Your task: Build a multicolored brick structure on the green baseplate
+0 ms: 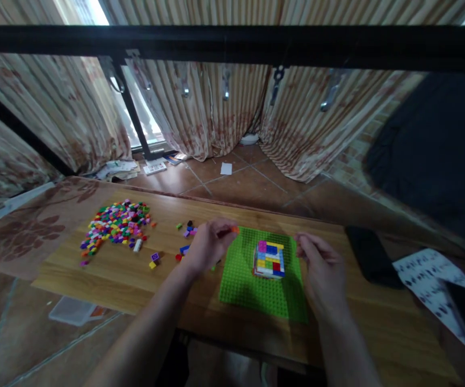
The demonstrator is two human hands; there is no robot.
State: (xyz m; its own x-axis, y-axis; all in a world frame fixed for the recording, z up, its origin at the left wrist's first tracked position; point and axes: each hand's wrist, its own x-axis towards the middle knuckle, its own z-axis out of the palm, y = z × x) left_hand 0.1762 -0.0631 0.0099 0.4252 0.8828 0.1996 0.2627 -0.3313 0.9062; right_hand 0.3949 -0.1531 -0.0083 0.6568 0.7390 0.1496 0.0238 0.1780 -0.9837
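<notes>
Clearly, the left hand (210, 246) pinches an orange brick (235, 229) at the far left of the green board (238, 287); by its right edge, the right hand (323, 260) curls, whether empty I can't tell.

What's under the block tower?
The green board is under the block tower and shows all around it. The spot right beneath is covered, so I can't see it.

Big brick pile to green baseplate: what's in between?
Head view: a purple brick, a yellow brick and other loose bricks on the wooden table, plus the left hand, pinching an orange brick.
</notes>
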